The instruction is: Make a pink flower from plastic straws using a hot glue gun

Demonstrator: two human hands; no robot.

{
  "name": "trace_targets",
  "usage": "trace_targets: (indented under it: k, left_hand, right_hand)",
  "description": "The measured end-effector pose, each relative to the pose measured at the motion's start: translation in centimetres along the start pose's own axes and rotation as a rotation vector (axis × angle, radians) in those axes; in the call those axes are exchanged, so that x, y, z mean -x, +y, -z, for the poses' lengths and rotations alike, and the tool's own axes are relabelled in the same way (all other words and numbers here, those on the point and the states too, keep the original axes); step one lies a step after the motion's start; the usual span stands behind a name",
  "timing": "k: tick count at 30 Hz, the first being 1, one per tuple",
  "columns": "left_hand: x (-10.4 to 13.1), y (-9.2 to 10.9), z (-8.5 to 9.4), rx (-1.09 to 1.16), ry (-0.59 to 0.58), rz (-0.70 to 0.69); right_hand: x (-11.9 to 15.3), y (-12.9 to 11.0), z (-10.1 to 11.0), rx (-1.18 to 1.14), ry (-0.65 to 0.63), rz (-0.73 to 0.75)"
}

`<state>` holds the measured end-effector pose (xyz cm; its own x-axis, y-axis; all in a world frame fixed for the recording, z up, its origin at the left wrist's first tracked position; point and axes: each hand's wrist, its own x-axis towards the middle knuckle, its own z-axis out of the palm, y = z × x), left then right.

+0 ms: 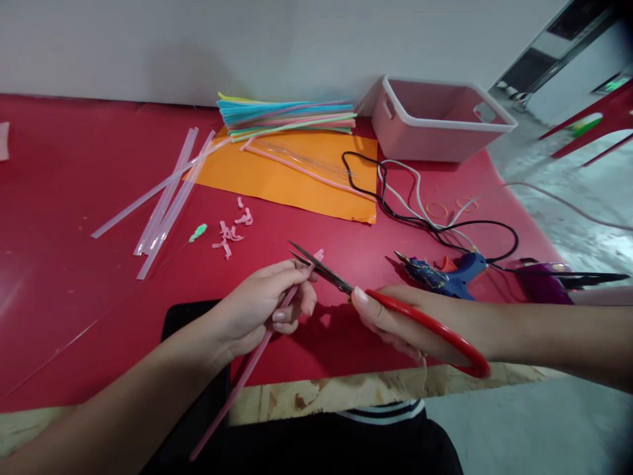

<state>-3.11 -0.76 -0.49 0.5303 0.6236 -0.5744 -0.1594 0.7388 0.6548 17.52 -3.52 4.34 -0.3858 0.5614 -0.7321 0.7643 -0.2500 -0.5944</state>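
Note:
My left hand (270, 300) is closed around a pink pipe cleaner (242, 382), whose long end slants down past the table's front edge. Its short upper tip pokes out beyond my fingers. Red-handled scissors (420, 320) are in my right hand (395, 316), their blades slightly apart and lying around or against that tip; I cannot tell whether they are cutting into it. Small pink snippets (230, 234) lie in a loose group on the red table, left of the blades. A small green fuzzy piece (198, 232) is beside them.
Glue sticks (168, 204) lie at the left. A bundle of coloured pipe cleaners (287, 119) is behind an orange sheet (297, 178). At the right are a pink bin (435, 132), a blue glue gun (445, 274) with trailing cords, and a purple object (544, 280). A black tablet-like slab (185, 316) sits under my left arm.

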Motion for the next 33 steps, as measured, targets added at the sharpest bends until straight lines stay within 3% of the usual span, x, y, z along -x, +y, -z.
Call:
trace_targets:
  k: [12,18,23,33]
  left_hand:
    - [0.2,0.2,0.0,0.035,-0.011,0.031]
    - [0.0,0.0,0.4,0.071,-0.015,0.063]
    - [-0.2,-0.1,0.7,0.094,-0.013,0.062]
    - [-0.1,-0.1,0.5,0.078,-0.033,-0.024]
  right_hand:
    - [-0.4,0.6,-0.2,-0.034,0.005,-0.12]
    - [-0.9,1.9,0.1,-0.057,0.07,-0.2]
    - [-0.4,1.5,0.7,-0.093,-0.01,-0.081]
    - [0.1,1.1,0.6,-0.1,-0.056,-0.019]
